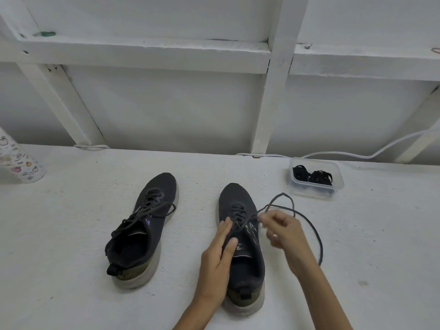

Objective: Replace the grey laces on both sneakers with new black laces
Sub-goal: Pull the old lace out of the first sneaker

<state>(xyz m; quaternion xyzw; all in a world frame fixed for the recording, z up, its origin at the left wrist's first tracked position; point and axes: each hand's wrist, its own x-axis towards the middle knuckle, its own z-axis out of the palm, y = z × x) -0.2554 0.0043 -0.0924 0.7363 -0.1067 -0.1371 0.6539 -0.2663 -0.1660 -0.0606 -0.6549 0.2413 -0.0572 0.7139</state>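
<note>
Head view:
- My left hand (pixel 220 253) lies flat on the near sneaker (pixel 234 196), fingers straight, pressing down beside the eyelets.
- My right hand (pixel 283 232) is blurred, but its fingers look curled and pinching the grey lace (pixel 317 234), which loops out over the table (pixel 71 234) to its right.
- The lower rows are still crossed, so I judge the unlacing only partly done. I should hold the shoe steady and draw the lace out one eyelet at a time, pulling along the row rather than yanking upward.
- The loose loop could snag or knot, so I'd keep it spread out.
- The other sneaker (pixel 147 225) sits well apart to the left, fully laced.
- The new black laces (pixel 316 177) wait in a clear tub (pixel 295 186) beyond my right hand.
- A white cable (pixel 345 153) runs behind the tub and a patterned bottle (pixel 16 160) stands far left. Neither blocks me.
</note>
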